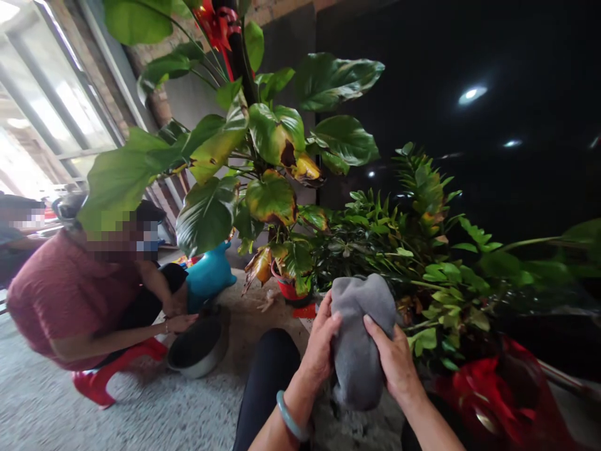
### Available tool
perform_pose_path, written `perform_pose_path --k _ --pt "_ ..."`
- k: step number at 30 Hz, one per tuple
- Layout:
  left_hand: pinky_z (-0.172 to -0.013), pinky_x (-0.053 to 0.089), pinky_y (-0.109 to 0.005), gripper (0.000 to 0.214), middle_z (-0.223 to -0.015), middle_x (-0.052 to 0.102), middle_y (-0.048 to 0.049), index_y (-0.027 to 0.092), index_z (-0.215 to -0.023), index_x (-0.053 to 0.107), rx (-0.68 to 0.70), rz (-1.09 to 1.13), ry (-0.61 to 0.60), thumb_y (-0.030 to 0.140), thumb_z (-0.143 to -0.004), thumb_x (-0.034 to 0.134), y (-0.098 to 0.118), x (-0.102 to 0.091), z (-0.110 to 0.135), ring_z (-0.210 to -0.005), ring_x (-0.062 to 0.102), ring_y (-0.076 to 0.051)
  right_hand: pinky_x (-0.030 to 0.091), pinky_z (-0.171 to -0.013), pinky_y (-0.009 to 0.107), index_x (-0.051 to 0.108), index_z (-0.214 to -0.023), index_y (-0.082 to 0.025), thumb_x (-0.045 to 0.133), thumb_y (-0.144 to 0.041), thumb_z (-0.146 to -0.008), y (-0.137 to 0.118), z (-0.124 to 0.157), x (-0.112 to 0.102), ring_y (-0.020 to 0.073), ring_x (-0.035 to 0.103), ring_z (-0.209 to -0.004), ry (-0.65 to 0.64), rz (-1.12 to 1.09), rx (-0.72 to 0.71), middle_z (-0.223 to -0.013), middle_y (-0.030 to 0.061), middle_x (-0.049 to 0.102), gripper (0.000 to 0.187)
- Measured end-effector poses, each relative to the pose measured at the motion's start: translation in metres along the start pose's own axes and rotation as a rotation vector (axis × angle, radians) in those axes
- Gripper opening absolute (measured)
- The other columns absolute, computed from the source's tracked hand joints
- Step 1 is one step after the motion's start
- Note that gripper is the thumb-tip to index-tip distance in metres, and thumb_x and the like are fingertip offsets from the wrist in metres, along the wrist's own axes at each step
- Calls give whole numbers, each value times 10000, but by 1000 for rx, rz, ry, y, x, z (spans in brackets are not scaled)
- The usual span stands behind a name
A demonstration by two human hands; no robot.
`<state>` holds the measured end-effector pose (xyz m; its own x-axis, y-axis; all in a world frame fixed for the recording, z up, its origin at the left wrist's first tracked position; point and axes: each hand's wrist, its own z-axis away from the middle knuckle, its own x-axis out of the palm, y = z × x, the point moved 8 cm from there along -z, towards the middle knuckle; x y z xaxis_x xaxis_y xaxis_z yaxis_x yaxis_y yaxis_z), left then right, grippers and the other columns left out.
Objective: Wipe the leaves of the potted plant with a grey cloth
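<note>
A: Straight to the edges, then: how about room to move?

B: Packed along the far edge of the floor (136, 419)! Hemmed in there by a broad-leaved plant (273, 134) in a red pot (287, 290), and farther right by low green plants (375, 241). Tight on the right side too, with red wrapping (493, 394) near the right forearm.

A: And out to the left?

B: Blocked first by a dark-trousered knee (271, 366); then past it to a basin (203, 364), well apart from the left forearm, in front of a co-worker (75, 288) seated on a red stool (96, 383). Roomier toward the near left side of the floor, over rough grey ground.

A: Now for the grip!

B: Clamped from both sides on the grey cloth (359, 360), with left grip (320, 341) and right grip (397, 360) alike. Pinned at the front under both thumbs, the right one nearer the middle.

A: And placed how?

B: Squarely between the two palms, held up before the low green plants. Bulging above the thumbs, drooping below. Touching leaves behind? Impossible to tell.
</note>
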<state>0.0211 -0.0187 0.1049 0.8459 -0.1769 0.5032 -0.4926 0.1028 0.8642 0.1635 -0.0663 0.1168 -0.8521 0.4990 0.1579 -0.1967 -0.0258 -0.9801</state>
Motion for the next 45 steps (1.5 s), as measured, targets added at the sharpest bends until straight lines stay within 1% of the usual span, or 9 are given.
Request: perform_pose_path --k 6,11,21,27,29,33,39,43,45 --pt "-913 517 -393 850 -1120 718 -101 200 -1265 587 -112 11 -79 477 -506 848 -7 26 8 -1067 643 -331 547 -801 402 721 -838 -200 684 -584 -566 7 -4 1 338 704 -933 -11 87 3 -889 100 784 472" --pt "-884 517 -379 760 -1007 741 -110 158 -1100 657 -175 98 82 463 -443 885 -7 20 15 -954 680 -302 531 -817 413 711 -772 -214 650 -614 -555 0 -11 6 350 691 -937 3 126 -86 -859 118 776 459" --pt "-813 519 -377 598 -818 739 -71 137 -964 699 -180 64 87 372 -452 900 -21 -1 9 -808 690 -281 495 -835 412 691 -862 -231 652 -552 -654 11 -29 17 302 646 -901 -94 178 -337 -898 84 720 384" --pt "-735 516 -328 439 -778 731 -37 161 -928 704 -208 -55 67 285 -536 858 -13 -22 3 -710 660 -215 365 -987 509 633 -1131 -158 630 -609 -615 -8 -96 -52 372 530 -1125 406 211 -383 -1173 191 634 685" --pt "-696 509 -308 427 -754 723 -28 165 -901 709 -179 -81 55 288 -519 853 -4 -21 2 -676 645 -201 361 -977 521 613 -1179 -136 682 -584 -534 -2 -117 -61 391 524 -1120 454 229 -315 -1157 202 639 788" --pt "-604 488 -282 448 -704 710 -26 146 -838 724 -64 -127 47 301 -439 854 30 -4 -10 -602 610 -180 480 -636 395 665 -1011 -171 684 -589 -495 21 -134 -52 273 607 -700 346 145 -187 -718 54 667 665" --pt "-663 501 -289 438 -693 702 -30 120 -779 716 155 -114 215 307 -409 858 90 24 -59 -627 609 -168 321 -346 277 553 -489 -227 698 -651 -481 34 -113 -26 136 427 -340 99 4 -79 -387 -29 493 448" --pt "-675 491 -297 394 -622 679 -6 140 -689 723 40 -208 175 267 -343 862 52 27 -72 -623 592 -167 310 -336 269 564 -457 -217 747 -595 -434 34 -105 -25 114 395 -307 10 -58 -32 -350 -36 476 421" --pt "-662 486 -306 393 -650 693 -11 148 -712 746 -89 -256 26 246 -347 853 21 31 -65 -623 589 -174 298 -333 264 584 -463 -208 762 -540 -408 36 -104 -28 113 393 -305 -5 -81 -8 -336 -37 470 381"
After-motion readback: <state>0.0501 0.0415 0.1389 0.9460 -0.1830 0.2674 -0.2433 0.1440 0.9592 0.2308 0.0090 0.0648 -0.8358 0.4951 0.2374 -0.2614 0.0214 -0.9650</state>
